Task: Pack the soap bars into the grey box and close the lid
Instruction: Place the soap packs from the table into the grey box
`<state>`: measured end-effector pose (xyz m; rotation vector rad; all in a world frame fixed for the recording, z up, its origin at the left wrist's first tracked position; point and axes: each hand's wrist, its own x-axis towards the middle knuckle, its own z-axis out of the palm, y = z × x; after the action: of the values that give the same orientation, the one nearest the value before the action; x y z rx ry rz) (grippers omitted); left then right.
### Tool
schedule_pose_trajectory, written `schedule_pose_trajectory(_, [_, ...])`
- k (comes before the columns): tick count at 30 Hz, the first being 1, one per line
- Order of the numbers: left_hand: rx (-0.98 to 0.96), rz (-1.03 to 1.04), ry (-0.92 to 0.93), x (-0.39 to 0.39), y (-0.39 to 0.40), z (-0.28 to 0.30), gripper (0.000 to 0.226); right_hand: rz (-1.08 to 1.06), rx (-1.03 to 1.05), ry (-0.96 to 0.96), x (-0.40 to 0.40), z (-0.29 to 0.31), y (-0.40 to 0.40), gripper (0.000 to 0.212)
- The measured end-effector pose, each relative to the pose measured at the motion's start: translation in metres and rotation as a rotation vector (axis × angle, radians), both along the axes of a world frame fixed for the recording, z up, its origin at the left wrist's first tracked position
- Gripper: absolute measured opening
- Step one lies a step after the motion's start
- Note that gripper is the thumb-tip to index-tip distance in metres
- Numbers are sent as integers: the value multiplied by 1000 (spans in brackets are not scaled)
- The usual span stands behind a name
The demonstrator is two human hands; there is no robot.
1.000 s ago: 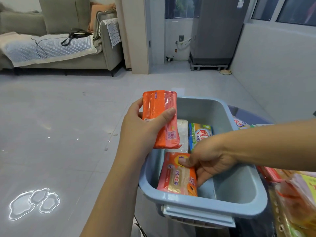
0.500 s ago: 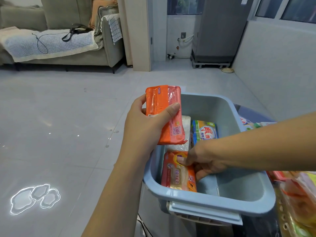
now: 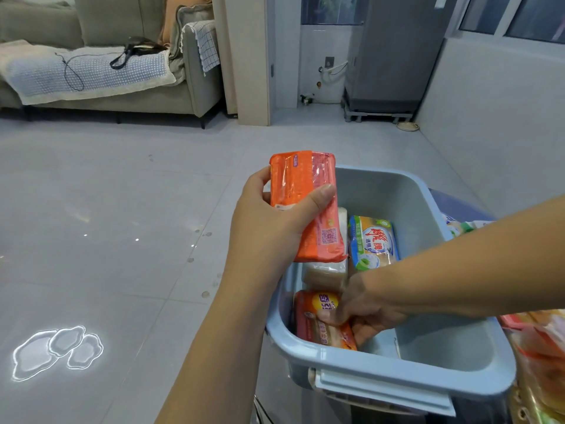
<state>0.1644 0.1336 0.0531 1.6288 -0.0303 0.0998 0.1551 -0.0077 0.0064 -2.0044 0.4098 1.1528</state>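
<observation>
Since a second ago the right hand [image 3: 363, 313] is seen pushed further down onto the orange soap bar [image 3: 321, 324] at the near left of the grey box [image 3: 394, 382], while the raised packet is kept in much the same place above the rim. The right hand is blurred; its fingers are curled on the bar's right edge, though how firmly it is gripped cannot be made out. Part of that bar is hidden by the hand and by the near wall of the box. Beyond it, a pale clear-wrapped bar [image 3: 325, 275] is half covered by the orange packet [image 3: 308, 206] that is held upright in the left hand [image 3: 269, 228], thumb across its front, fingers behind. A blue-and-green soap bar [image 3: 373, 241] is laid beside the pale one, further right; the right half of the box floor is bare. More wrapped packets [image 3: 541, 347] are cut off at the right edge, too blurred to be read. Behind the box, a grey tiled floor [image 3: 107, 209] is shown, then a sofa [image 3: 101, 65] draped with a blanket and a black strap, and a grey appliance [image 3: 394, 50] on a low stand near the window.
</observation>
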Motion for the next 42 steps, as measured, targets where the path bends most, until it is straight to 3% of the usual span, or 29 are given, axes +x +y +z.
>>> schedule_pose_trajectory(5, [-37, 9, 13, -3, 1, 0, 68, 75, 54, 194, 6, -10, 4, 6])
schedule_pose_trajectory(8, [-46, 12, 15, -2, 1, 0, 70, 25, 47, 145, 3, -10, 5, 8])
schedule_pose_trajectory(11, [-40, 16, 11, 0, 0, -1, 70, -3, 35, 84, 0, -18, 6, 43])
schedule_pose_trajectory(16, [-52, 25, 13, 1, 0, -2, 70, 132, -116, 30, 3, -26, 7, 57])
schedule_pose_trajectory(22, [-2, 37, -20, -1, -1, -1, 73, 229, -324, -38, 2, -25, 14, 48])
schedule_pose_trajectory(26, [10, 32, -31, -4, -1, 0, 76, 436, -410, 77, 8, -11, 17, 39])
schedule_pose_trajectory(32, [-29, 26, -13, -5, 0, 1, 58, 273, -195, -43, 16, 34, -4, 49])
schedule_pose_trajectory(36, [-95, 31, -3, -5, 0, 1, 42, -34, 107, -430, 11, 53, -18, 25])
schedule_pose_trajectory(38, [-107, 38, -2, -6, 1, 2, 38, -217, 377, -575, 14, 66, -25, 29])
schedule_pose_trajectory(40, [-100, 28, -12, -8, 1, 3, 35, -194, 544, -652, 18, 75, -30, 42])
schedule_pose_trajectory(42, [-84, -14, -8, -10, 1, 4, 38, -112, 563, -717, 19, 81, -30, 52])
